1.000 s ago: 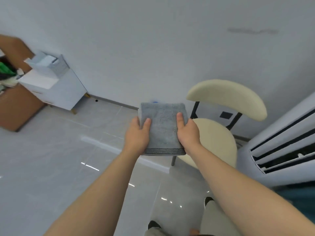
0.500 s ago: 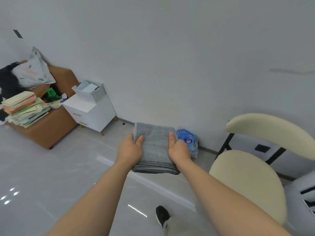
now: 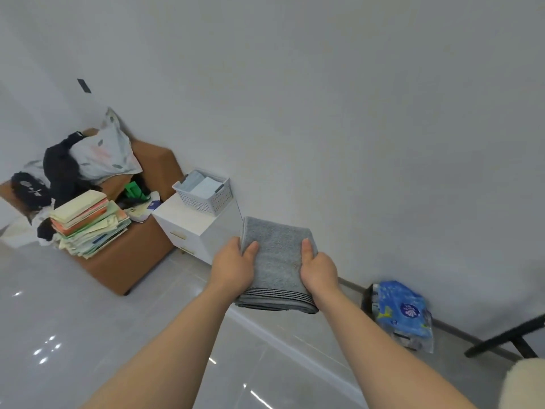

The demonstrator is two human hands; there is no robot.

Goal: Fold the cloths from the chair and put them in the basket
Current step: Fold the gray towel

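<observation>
Holding a folded grey cloth [image 3: 275, 262] in the air in front of the body, both hands gripped its opposite side edges. The cloth was a thick terry rectangle with a looped pile and a band of dark stripes along the near edge, where several stacked layers showed. The left hand [image 3: 233, 268] clamped the left edge, thumb pressed on the upper face and fingers curled beneath (hidden by the fabric). The right hand [image 3: 318, 271] clamped the right edge in the same way, thumb on top. Beyond the cloth stood a white perforated plastic basket [image 3: 206, 199] on a small white cabinet [image 3: 191, 228] with smooth fronts; the basket held folded pale cloths, whose number could not be made out. Only a cream padded corner and dark metal legs of the chair [image 3: 522, 379] appeared at the lower right, the rest cut off. A crinkled blue plastic pack [image 3: 404, 314] lay on the glossy tile floor [image 3: 73, 335] against the wall.
</observation>
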